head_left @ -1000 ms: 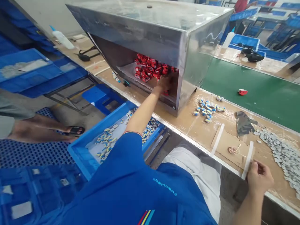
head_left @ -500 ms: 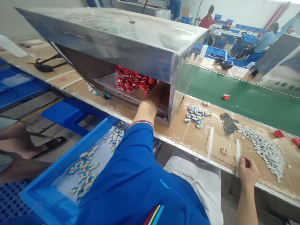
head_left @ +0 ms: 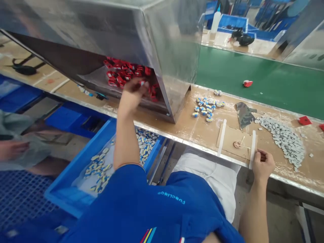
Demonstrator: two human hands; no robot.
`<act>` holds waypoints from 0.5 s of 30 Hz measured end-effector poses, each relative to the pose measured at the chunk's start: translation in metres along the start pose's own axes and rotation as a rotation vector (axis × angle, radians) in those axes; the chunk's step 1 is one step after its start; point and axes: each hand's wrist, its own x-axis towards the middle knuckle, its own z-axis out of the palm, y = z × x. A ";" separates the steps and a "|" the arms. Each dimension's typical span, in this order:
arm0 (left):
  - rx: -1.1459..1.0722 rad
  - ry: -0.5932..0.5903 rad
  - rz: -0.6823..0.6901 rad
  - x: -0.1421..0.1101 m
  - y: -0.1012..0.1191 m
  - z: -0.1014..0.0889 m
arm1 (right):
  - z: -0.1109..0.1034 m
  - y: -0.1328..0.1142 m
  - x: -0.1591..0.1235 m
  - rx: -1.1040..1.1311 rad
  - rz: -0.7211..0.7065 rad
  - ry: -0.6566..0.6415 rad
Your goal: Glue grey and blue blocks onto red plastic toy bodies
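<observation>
My left hand (head_left: pixel 133 92) is at the mouth of a steel hopper (head_left: pixel 131 37), its fingers curled among a heap of small red parts (head_left: pixel 121 72); motion blur hides what they grip. My right hand (head_left: pixel 262 164) rests closed at the bench's front edge, pinching the near end of a white strip (head_left: pixel 252 148) on a cardboard pad (head_left: pixel 236 141). A second white strip (head_left: pixel 222 137) lies on the pad's left side, with a small ring and stick (head_left: pixel 238 144) between the two.
Small blue, white and yellow parts (head_left: pixel 206 108) lie in a cluster beside the hopper; more fill a blue crate (head_left: pixel 83 199) below the bench. A heap of grey pieces (head_left: pixel 286 141) sits at right. A green conveyor belt (head_left: pixel 265 84) carries a red part (head_left: pixel 247 83). Another person's leg (head_left: pixel 15 150) is at left.
My left hand has pulled back from deep inside the hopper to its opening. The view has swung left and down. My right hand stays on the white strip.
</observation>
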 end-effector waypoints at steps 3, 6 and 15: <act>-0.136 -0.067 -0.072 -0.080 -0.014 0.011 | -0.002 -0.001 0.003 -0.023 -0.044 -0.013; -0.339 -0.262 -0.274 -0.139 -0.026 0.057 | -0.002 -0.002 0.005 -0.031 -0.073 -0.039; -0.654 -0.482 -0.514 -0.148 -0.065 0.243 | -0.004 -0.008 0.000 0.053 -0.102 0.001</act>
